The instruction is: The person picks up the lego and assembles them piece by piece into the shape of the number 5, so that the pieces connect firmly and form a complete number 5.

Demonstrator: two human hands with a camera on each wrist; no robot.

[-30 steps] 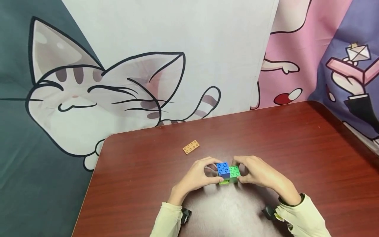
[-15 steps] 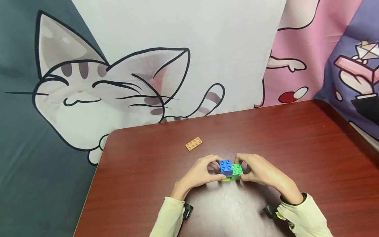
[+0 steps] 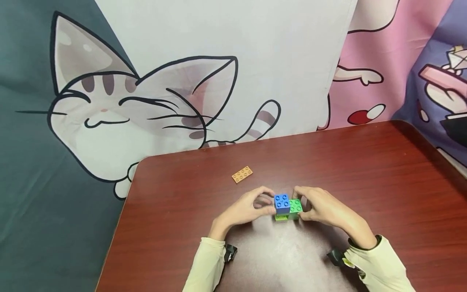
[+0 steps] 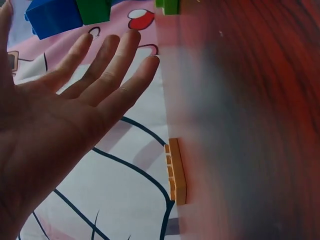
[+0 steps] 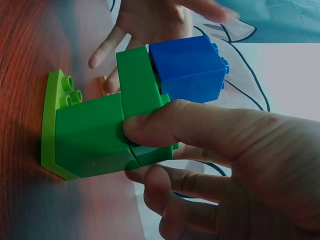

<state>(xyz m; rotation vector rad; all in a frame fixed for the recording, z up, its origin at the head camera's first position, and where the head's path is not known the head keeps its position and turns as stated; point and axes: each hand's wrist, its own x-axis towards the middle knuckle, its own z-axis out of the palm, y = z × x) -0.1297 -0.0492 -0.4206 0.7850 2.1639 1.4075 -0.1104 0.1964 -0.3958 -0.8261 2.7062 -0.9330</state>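
Note:
A stack of toy building bricks stands on the table. At its bottom is a lime plate (image 5: 51, 130), with a thick green brick (image 5: 92, 132) on its studs. A flatter green brick (image 5: 137, 75) lies across that one and overhangs it toward the left hand. On the overhanging end sits a blue brick (image 3: 282, 204). My right hand (image 3: 324, 206) pinches the green bricks between thumb and fingers from the right. My left hand (image 3: 246, 209) is just left of the blue brick, its fingers spread and loosely bent, holding nothing; the left wrist view shows its bare palm.
An orange eight-stud plate (image 3: 242, 174) lies on the table beyond the left hand, studs up. The reddish-brown table (image 3: 175, 194) meets a cartoon-cat cloth (image 3: 164, 101) along its far edge. Dark devices sit at both cuffs.
My left hand has released the blue brick and drawn slightly left, its fingers spreading. The right hand keeps its pinch on the stack. The head view has shifted a little.

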